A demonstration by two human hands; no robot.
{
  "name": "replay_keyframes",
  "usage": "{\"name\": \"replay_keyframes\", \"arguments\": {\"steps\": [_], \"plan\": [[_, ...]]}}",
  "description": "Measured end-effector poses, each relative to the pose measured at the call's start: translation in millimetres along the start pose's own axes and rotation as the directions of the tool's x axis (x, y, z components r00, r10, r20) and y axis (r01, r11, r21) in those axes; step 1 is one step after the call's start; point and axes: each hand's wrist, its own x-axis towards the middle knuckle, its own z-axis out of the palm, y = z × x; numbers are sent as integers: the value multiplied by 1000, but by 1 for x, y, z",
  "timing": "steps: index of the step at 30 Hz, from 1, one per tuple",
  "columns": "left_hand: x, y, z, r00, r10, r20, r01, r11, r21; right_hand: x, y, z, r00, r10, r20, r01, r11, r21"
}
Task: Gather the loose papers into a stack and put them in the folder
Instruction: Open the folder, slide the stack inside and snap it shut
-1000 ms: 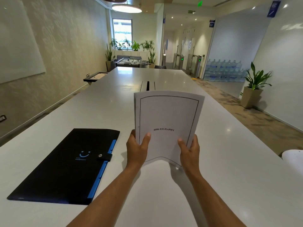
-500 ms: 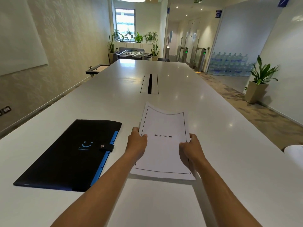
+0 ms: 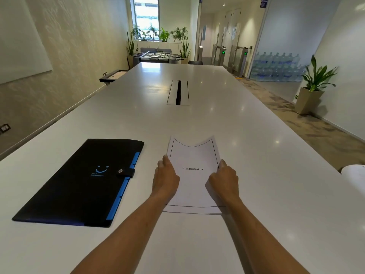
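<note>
A stack of white papers [image 3: 194, 161], its top sheet printed BIBLIOGRAPHY inside a black border, lies on the white table in front of me, its far end curled up a little. My left hand [image 3: 166, 177] grips the stack's left edge and my right hand [image 3: 224, 177] grips its right edge. A black folder [image 3: 79, 186] with a blue smiley mark, blue tabs and a snap strap lies flat and closed to the left of the papers, apart from them.
The long white table [image 3: 266, 165] runs away from me, with a cable slot [image 3: 178, 92] in its middle. A white rounded object [image 3: 354, 173] sits at the right table edge. A potted plant [image 3: 312, 88] stands on the floor at the right.
The papers were held upright off the table, then came down flat onto it. Both hands slid from the bottom edge to the side edges.
</note>
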Motion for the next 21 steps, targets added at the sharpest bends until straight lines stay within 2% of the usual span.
{"name": "replay_keyframes", "arguments": {"steps": [5,9,13,17,19,21], "plan": [[-3,-10,8,996,70,-52,-50,947,317,1,9,12,996,-72,-48,60,975,-213],[-4,-14,12,994,87,-61,-55,912,406,-5,15,19,988,-108,-106,62,926,-372],[-1,-15,12,995,96,-26,-77,916,395,-5,13,17,990,-68,-124,9,908,-420],[2,-19,2,996,94,10,-92,947,308,-4,9,14,991,-56,-120,7,925,-379],[4,-20,-7,992,119,-51,-106,970,217,-1,-1,11,988,-63,-140,11,940,-341],[7,-24,-20,974,146,-171,-119,980,160,3,-15,12,979,-116,-168,63,953,-295]]}}
